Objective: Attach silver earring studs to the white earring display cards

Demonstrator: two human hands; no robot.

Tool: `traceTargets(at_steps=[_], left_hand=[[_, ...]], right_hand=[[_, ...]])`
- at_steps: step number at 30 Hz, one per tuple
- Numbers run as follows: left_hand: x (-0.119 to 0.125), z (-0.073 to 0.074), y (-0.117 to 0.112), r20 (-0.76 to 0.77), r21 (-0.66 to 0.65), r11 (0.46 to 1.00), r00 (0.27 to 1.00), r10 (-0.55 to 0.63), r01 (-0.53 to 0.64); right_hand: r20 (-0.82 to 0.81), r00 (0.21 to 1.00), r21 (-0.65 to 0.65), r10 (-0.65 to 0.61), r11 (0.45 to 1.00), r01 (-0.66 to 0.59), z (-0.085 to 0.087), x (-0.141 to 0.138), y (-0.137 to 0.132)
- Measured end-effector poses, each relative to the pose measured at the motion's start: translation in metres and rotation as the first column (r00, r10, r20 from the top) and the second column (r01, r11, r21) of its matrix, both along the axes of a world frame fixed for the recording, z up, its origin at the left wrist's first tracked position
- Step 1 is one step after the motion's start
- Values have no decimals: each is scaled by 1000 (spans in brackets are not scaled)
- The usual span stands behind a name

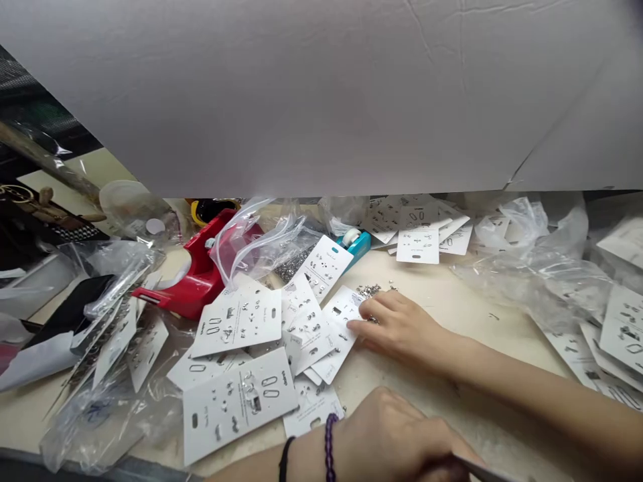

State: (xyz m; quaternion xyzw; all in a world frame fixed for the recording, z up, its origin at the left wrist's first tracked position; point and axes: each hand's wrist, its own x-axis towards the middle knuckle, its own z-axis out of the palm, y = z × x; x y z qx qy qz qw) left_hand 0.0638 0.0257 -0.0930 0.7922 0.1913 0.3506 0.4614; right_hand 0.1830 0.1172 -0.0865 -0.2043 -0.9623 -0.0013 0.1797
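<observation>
My right hand [399, 327] reaches in from the right and rests on the table. Its fingers are bent together, and the tips touch a white earring card [337, 314] beside a small heap of tiny metal studs [370, 290]. Whether anything is pinched in them is hidden. My left hand [396, 435] lies at the bottom edge with dark and purple bracelets [329, 447] on the wrist. It is closed round a thin grey strip [479, 470] that sticks out to the right. Several more white cards [238, 400] with earrings lie scattered to the left of both hands.
A red tape dispenser [198, 281] and a small teal one [358, 245] stand behind the cards. Clear plastic bags [532, 268] lie crumpled at right and left. More cards [418, 245] are stacked at the back. A large white sheet [321, 94] hangs over the back.
</observation>
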Motion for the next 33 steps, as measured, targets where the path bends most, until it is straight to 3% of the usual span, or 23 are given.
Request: traceTargets(at_steps=[4,7,12,16,19,22,26,28,29,30,31,33], left_hand=[[1,2,-4,-45,-7,1000,999,-3,3],[1,3,-6,-83,-40,999,996,-27,24],[3,-7,-8,-158,-204,975,980,-121,88],[-1,0,-5,-123,-363,926,979,-162,108],[-6,14,-1,-88,-518,852,987,-133,68],[-6,17,0,5,-664,745,997,-83,66],[3,5,2,357,-795,528,934,6,300],[5,5,6,435,-817,450,898,69,361],[3,7,9,437,-828,441,892,119,347],[2,11,12,415,-834,467,892,177,295],[-1,15,16,377,-842,492,894,243,221],[-7,22,24,319,-853,516,859,400,77]], right_hand=[[32,996,66,85,994,-87,13,-25,15],[-29,998,-47,57,997,-58,26,-46,33],[-6,997,-271,74,960,-73,38,-85,61],[26,995,-360,94,930,-78,47,-91,67],[30,994,-392,105,916,-85,55,-81,65],[26,994,-407,108,909,-89,58,-67,62],[-29,998,-463,57,884,-64,54,-38,57],[-95,995,-535,-7,843,-45,51,-15,54],[-124,991,-576,-53,817,-29,49,-1,51],[-142,983,-614,-117,790,5,48,14,48],[-121,975,-664,-187,746,60,47,29,43],[-71,961,-686,-269,712,149,45,55,30]])
